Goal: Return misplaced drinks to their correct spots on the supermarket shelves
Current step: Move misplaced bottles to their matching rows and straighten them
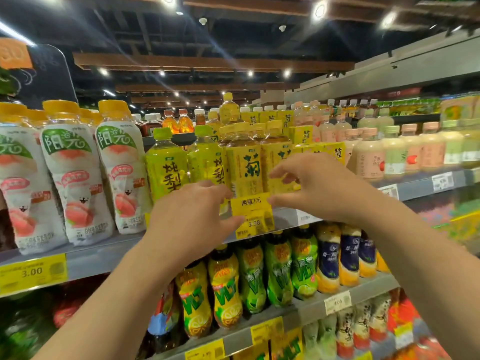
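Both hands are raised in front of the upper shelf (pixel 109 252), at the row of yellow tea bottles. The left hand (pixel 189 219) is at the shelf edge, its fingers loosely curved and a little apart; the fingertips touch the left side of the yellow promotion tag (pixel 250 203), but I cannot tell if they pinch it. The right hand (pixel 319 188) is just right of this tag, its fingers spread and bent, thumb and index finger apart, holding nothing that I can see. Between the two hands stands the chrysanthemum tea bottle (pixel 245 165), upright at the front of the shelf, with a second similar bottle touching it on the right, partly hidden by the right hand. Left of it stand two pear drink bottles (pixel 166 167) with green caps, and further left the white peach drink bottles (pixel 75 178). On the lower shelf, below the hands, are lemon tea bottles (pixel 226 287) in yellow and green.
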Demonstrator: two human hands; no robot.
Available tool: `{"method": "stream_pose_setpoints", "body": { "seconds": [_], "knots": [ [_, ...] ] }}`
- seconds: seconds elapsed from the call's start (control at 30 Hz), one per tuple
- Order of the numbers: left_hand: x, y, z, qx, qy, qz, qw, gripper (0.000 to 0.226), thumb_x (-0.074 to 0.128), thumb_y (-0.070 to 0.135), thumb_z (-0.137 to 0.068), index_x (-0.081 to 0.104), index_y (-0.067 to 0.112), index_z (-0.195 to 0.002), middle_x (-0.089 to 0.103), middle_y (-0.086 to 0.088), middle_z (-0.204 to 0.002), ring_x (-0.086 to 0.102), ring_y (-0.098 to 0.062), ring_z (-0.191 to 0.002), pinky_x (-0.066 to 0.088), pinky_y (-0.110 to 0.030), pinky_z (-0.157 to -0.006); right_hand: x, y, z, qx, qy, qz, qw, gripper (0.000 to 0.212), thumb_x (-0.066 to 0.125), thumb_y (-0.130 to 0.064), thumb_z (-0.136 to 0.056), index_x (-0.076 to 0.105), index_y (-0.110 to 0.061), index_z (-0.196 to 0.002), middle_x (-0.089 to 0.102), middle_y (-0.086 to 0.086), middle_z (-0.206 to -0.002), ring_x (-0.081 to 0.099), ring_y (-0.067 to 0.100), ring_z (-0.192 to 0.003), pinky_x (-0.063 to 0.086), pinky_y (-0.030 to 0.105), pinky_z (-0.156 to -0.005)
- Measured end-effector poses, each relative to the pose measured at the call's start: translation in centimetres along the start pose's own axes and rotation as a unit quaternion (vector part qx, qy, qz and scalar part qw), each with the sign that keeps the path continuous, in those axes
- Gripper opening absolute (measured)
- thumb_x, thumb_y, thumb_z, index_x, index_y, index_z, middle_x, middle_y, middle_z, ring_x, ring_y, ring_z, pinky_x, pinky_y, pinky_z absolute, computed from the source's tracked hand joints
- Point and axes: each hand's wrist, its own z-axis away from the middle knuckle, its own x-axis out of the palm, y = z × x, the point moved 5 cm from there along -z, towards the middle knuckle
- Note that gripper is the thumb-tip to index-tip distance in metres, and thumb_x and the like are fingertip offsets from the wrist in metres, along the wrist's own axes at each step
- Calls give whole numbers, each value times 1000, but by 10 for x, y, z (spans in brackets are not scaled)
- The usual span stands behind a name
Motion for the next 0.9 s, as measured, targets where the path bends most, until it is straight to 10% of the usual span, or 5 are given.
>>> {"method": "stream_pose_setpoints", "body": {
  "seconds": [0.27,0.9],
  "knots": [
    [32,59,11,61,-80,28,995,54,49,75,-80,56,42,-122,61,17,-118,58,-13,-107,53,-35,-79,24,40,66,53,-144,21,988,47,67,-58,-83,62,-33,-122,62,-18,-104,55,2,-88,48,24,-76],
    [62,300,-40,98,-115,77,986,51,55,71,-78,60,40,-119,65,16,-107,61,-13,-102,53,-35,-79,-55,244,188,124,-149,-23,981,42,73,-57,-77,67,-34,-112,69,-15,-104,63,1,-92,53,24,-79]
  ]
}}
